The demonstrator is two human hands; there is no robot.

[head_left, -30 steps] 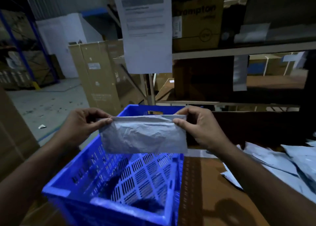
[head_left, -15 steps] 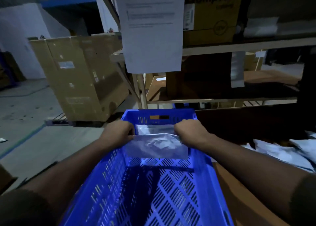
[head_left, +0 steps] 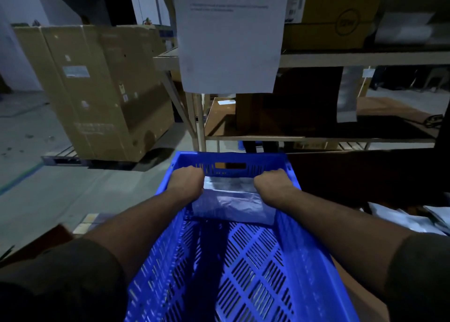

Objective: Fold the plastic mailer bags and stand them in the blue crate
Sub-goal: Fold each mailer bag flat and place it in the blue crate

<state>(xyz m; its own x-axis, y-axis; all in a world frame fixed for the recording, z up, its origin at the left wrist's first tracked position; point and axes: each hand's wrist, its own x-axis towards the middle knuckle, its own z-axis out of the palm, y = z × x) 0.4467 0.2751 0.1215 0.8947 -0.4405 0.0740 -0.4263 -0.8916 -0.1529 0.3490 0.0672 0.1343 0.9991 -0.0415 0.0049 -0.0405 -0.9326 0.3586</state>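
Note:
A folded grey plastic mailer bag (head_left: 231, 205) stands on edge inside the blue slatted crate (head_left: 309, 261), close to its far end wall. My left hand (head_left: 186, 181) grips the bag's upper left corner and my right hand (head_left: 274, 184) grips its upper right corner. Both hands are down inside the crate, with fingers curled and hidden behind the knuckles. The bag's bottom edge reaches the crate floor. More loose grey mailer bags (head_left: 404, 218) lie in a pile on the surface to the right of the crate.
A metal shelf rack (head_left: 316, 59) with cardboard boxes stands just behind the crate, and a white paper sheet (head_left: 231, 37) hangs from it. A large cardboard box (head_left: 97, 90) sits on a pallet at left, with concrete floor (head_left: 60, 192) around it.
Both hands carried the folded bag from above the crate down inside it, toward the far wall. The view has tilted down and moved closer.

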